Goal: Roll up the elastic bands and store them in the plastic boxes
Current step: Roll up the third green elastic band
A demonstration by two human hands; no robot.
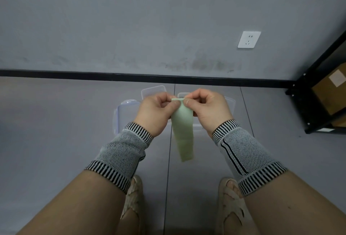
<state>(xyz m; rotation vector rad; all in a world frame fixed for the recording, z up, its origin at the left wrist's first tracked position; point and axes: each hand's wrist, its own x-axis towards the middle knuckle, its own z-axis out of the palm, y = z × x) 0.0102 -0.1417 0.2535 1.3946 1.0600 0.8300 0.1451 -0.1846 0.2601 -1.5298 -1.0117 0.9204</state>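
Observation:
A pale green elastic band [183,131] hangs flat between my hands, its top edge folded over into a small roll. My left hand [157,113] pinches the left end of that roll with thumb and fingers. My right hand [207,109] pinches the right end the same way. On the grey floor behind my hands lie several clear plastic boxes and lids: one at the left [123,111], one further back [153,90], one at the right [230,103]. My hands and the band hide much of them.
A black metal shelf [318,103] holding a cardboard box [333,92] stands at the right. A grey wall with a black skirting [93,74] and a white socket [249,39] rises behind the boxes. My sandalled feet [230,197] stand on the floor below.

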